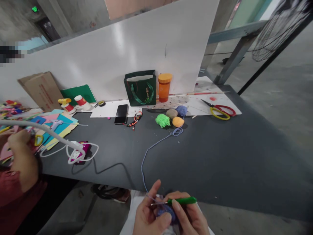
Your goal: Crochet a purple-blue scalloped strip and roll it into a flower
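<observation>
Both hands are busy at the near edge of the desk (220, 169), low in the view and above the person's lap. Left hand (148, 217) pinches a small bluish-purple yarn piece (166, 212) under its thumb, its index finger raised with the working strand (144, 160) passing close to it. Right hand (193, 217) grasps a crochet hook (182, 200) by its green handle, thumb pressed along the side; the thin metal shaft points left across the yarn piece. Whether its tip sits inside a loop is too small to tell.

From the hands, the strand curves away over the desk to a loose loop beside a cluster of four yarn balls: bright green (162, 120), brown (171, 113), blue (181, 111) and orange (178, 122). Right of them, red-and-yellow scissors (221, 111) lie partly on a white board, blades apart. Behind the cluster stand a dark green paper bag (140, 89) and an orange lidded jar (164, 88). Farther left lie a black phone (121, 114) and a beaded string (135, 121). At the far left, a co-worker's arm (25, 160) reaches among coloured papers (58, 129).
</observation>
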